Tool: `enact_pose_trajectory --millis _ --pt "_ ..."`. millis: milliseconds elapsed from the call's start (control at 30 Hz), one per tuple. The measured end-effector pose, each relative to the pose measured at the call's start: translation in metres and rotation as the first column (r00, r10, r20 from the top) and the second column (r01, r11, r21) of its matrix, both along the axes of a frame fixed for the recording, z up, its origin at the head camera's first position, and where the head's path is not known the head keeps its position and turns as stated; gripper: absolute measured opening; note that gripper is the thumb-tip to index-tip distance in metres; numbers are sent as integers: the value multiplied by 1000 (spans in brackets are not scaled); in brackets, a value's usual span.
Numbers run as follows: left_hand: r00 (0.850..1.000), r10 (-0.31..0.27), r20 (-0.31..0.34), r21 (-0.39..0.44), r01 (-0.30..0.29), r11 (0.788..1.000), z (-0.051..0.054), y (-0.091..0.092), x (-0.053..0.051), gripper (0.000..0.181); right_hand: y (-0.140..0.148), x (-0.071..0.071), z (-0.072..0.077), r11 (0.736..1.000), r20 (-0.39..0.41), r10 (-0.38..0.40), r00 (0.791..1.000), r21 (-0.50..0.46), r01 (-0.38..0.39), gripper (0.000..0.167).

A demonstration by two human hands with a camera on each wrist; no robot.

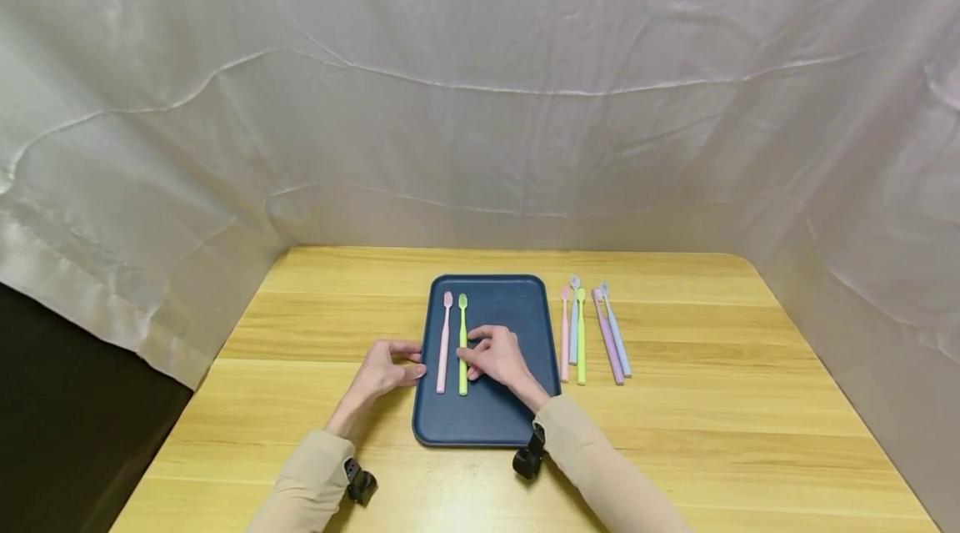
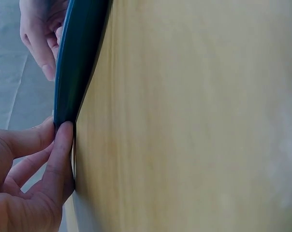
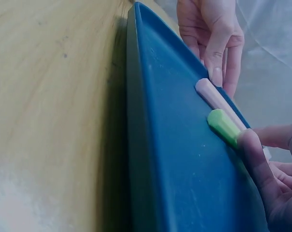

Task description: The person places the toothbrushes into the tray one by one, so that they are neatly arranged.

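A dark blue tray (image 1: 480, 424) lies on the table with a pink toothbrush (image 1: 443, 354) and a green toothbrush (image 1: 462, 316) side by side on its left half, bristle heads toward the far end. My left hand (image 1: 381, 370) pinches the tray's left rim between thumb and fingers, as the left wrist view also shows. Over the tray, my right hand (image 1: 500, 358) holds the green toothbrush by its handle between thumb and fingers. In the right wrist view, the handle ends of the green toothbrush (image 3: 223, 125) and the pink toothbrush (image 3: 216, 96) are close together.
Right of the tray, several toothbrushes lie on the wooden table (image 1: 712, 399): a pink one (image 1: 565, 341), a green one (image 1: 581, 349), a purple one (image 1: 611, 345) and two blue ones. A pale curtain (image 1: 510, 141) surrounds the table's back and sides.
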State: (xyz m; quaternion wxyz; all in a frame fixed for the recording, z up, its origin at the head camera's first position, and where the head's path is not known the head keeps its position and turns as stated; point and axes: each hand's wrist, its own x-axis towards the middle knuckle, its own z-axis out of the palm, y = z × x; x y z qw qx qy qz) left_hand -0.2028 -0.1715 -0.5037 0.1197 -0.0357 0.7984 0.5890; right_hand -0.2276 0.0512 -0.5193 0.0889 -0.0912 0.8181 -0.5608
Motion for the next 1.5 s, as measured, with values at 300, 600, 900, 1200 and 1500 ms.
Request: enact_pose_trajectory --millis 300,600,900,1200,1500 --pt "1000 -16 -5 17 16 1000 0 -1 1 41 -3 1 0 1000 -23 -1 1000 24 1 45" --pt "1000 -23 -8 17 23 1000 1 -2 1 41 -5 0 -1 1000 -11 -8 1000 19 9 46" --pt "1000 -22 -6 -2 22 1000 2 -1 1 41 -6 -1 -3 1000 -11 -9 1000 9 9 46" --pt "1000 -22 -18 3 22 1000 2 -1 2 40 -7 -1 -1 1000 -6 -17 1000 20 17 45" --pt "1000 -22 -12 1 22 1000 3 0 2 41 -7 -2 -2 1000 -5 -22 1000 17 22 45"
